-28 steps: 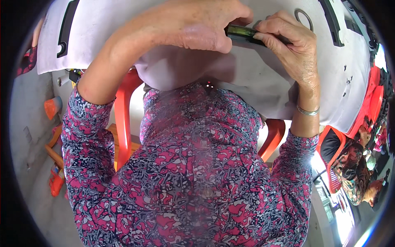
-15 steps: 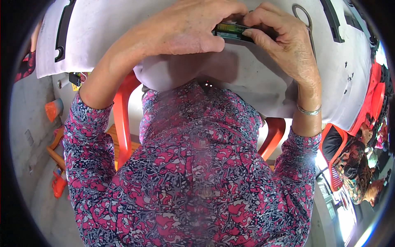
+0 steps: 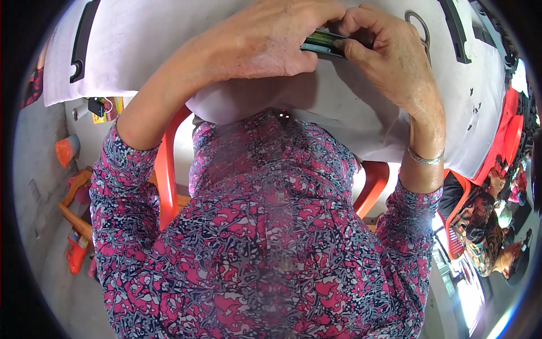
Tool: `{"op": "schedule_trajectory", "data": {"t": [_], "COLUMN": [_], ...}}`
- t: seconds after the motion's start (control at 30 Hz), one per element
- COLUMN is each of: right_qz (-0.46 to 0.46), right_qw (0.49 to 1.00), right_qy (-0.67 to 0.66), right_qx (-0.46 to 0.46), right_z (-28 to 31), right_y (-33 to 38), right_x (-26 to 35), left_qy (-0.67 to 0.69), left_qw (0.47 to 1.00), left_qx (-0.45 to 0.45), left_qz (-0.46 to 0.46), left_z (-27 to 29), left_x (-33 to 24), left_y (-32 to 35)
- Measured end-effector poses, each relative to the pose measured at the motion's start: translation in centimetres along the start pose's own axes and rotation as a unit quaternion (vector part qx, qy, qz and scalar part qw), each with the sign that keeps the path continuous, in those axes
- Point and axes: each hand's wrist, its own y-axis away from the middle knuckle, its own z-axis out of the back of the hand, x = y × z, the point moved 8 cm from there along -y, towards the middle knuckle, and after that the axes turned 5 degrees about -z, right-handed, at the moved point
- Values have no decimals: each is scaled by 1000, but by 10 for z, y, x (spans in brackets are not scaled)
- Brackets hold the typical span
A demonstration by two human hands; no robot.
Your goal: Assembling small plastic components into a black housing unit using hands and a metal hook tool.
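Both my hands meet at the top middle, over a table covered with a white cloth [image 3: 169,51]. My left hand [image 3: 265,48] is closed around a small flat dark part with a green edge [image 3: 323,42]. My right hand [image 3: 389,56] pinches the same part from the right with thumb and fingers; a thin silver bangle [image 3: 424,159] sits on that wrist. Most of the part is hidden by my fingers. My pink and navy patterned sleeves and top fill the lower picture.
A black bracket-like strip [image 3: 82,39] lies at the cloth's left, another black strip [image 3: 454,31] and a grey metal ring [image 3: 418,25] at its right. I sit on a red plastic chair [image 3: 166,169]. Another seated person [image 3: 485,231] is at the far right.
Both hands have stayed together on the small part and shifted slightly; my right fingers have curled more tightly over its right end.
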Motion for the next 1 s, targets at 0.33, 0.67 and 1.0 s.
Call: {"op": "schedule_trajectory", "data": {"t": [0.33,0.67,1.0], "right_qz": [-58,-173,-117], "right_qw": [972,974,970], "right_qy": [-108,60,-185], "right_qx": [-200,-133,-110], "right_z": [57,66,54], "right_y": [21,7,16], "right_x": [-93,-134,-137], "left_qy": [-88,-160,-217], "left_qw": [995,974,952], "left_qx": [-48,-158,-205], "left_qz": [26,-38,-66], "left_z": [24,8,8], "left_x": [-36,-24,-21], "left_y": [18,36,35]}}
